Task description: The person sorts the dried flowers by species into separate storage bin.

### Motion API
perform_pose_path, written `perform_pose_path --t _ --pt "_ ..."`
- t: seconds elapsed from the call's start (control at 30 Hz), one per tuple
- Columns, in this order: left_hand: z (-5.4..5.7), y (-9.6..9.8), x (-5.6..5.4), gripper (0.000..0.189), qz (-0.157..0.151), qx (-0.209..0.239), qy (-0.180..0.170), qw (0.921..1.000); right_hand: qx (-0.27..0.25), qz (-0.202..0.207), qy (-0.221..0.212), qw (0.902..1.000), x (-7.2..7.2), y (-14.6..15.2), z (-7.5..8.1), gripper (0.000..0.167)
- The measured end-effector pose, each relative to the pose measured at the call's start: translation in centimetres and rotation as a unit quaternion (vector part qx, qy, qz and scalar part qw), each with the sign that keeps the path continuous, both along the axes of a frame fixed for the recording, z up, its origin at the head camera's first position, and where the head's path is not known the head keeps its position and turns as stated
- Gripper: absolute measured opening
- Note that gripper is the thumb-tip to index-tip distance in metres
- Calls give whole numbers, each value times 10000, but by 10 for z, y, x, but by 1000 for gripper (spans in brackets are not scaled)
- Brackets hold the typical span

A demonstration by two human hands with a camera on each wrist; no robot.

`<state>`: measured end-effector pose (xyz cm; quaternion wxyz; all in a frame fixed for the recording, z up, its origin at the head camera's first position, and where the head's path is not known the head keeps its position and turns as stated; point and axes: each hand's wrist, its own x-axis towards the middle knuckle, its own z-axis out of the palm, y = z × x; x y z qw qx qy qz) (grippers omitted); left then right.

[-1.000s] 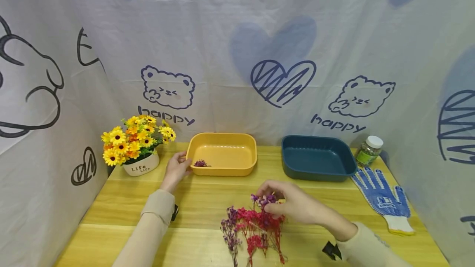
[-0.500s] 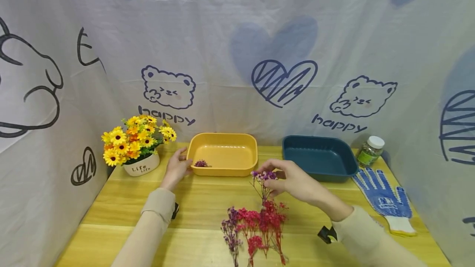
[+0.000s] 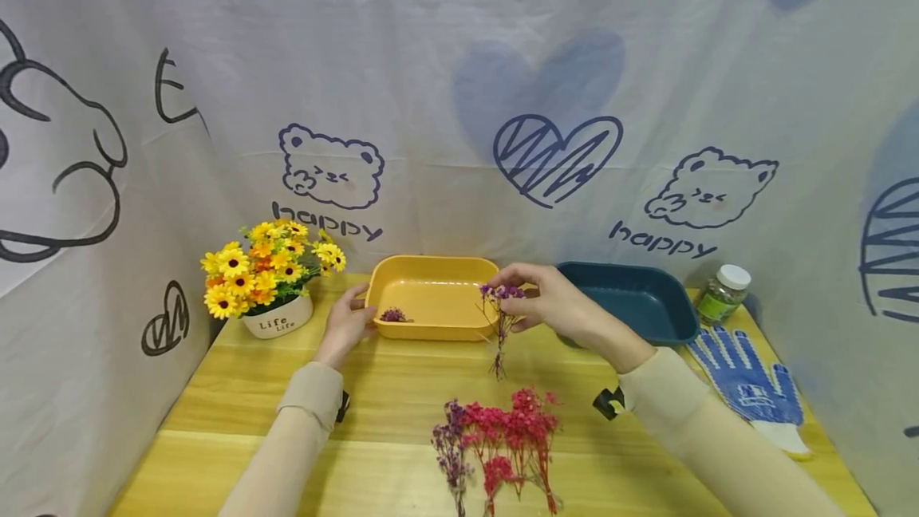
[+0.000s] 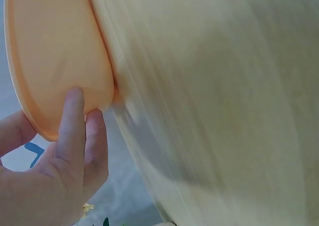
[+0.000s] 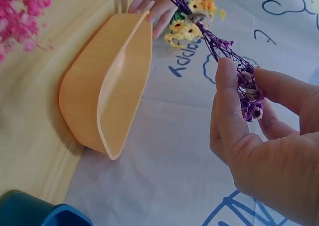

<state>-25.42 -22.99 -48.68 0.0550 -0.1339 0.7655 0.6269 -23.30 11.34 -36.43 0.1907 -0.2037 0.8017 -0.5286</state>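
My right hand pinches a small bunch of purple dried flowers by the blossoms, stems hanging down at the right front corner of the yellow tray. From the right wrist, thumb and fingers show on either side of the purple heads. At the tray's left end, my left hand holds the wall and rim; the left wrist view has its fingers against the outside wall. A purple sprig lies inside the tray's front left corner.
Pink dried flowers and another purple bunch lie on the table front. A dark blue tray stands partly behind my right hand, beside a lidded jar and a blue-white glove. Potted yellow flowers stand left.
My right hand has lifted the purple bunch off the pink flowers and carried it back and slightly left to the yellow tray. The left hand stays at the tray's end.
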Motion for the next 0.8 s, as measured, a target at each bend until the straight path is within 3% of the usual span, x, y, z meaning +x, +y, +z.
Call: perform_pose_path --t 0.53,0.8 --pt "-2 0 0 58 61 -33 71 10000 117 -504 -122 9986 -46 -31 3 34" --pt "-5 -2 -1 57 89 -26 94 9999 225 -709 -28 9972 -69 -48 -6 35"
